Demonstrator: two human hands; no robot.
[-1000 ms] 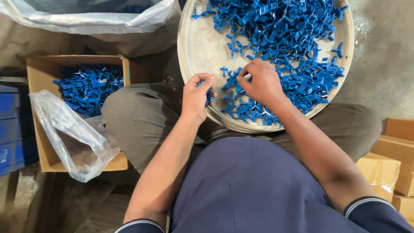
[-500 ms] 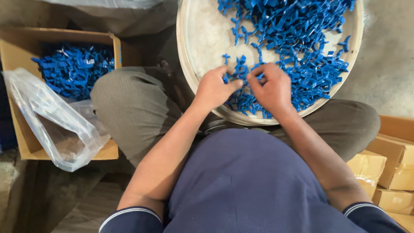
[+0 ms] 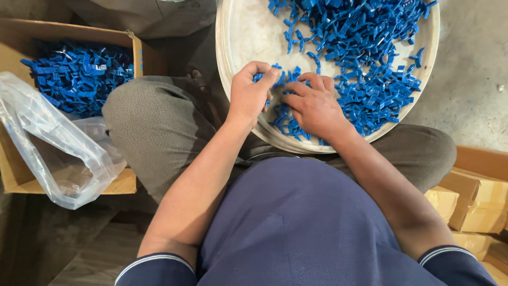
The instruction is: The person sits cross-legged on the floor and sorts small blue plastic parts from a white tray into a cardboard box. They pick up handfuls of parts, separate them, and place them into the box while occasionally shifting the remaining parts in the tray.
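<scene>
A round white tray [image 3: 248, 37] rests against my knees, heaped with several small blue plastic parts [image 3: 365, 47]. My left hand [image 3: 250, 95] sits at the tray's near edge, fingers curled around a small bunch of blue parts. My right hand [image 3: 313, 108] lies right beside it, palm down on the pile, fingertips pinching blue parts that meet the left hand's fingers. Both hands touch each other over the parts at the tray's near left.
An open cardboard box [image 3: 136, 53] on my left holds more blue parts [image 3: 79, 74]. A clear plastic bag [image 3: 53, 148] drapes over its near side. Small cardboard boxes [image 3: 476, 196] are stacked at my right. Grey concrete floor [image 3: 471, 90] lies beyond the tray.
The view has shifted so the tray and box sit lower and closer. Both hands have come together at the tray's near edge and gathered blue parts.
</scene>
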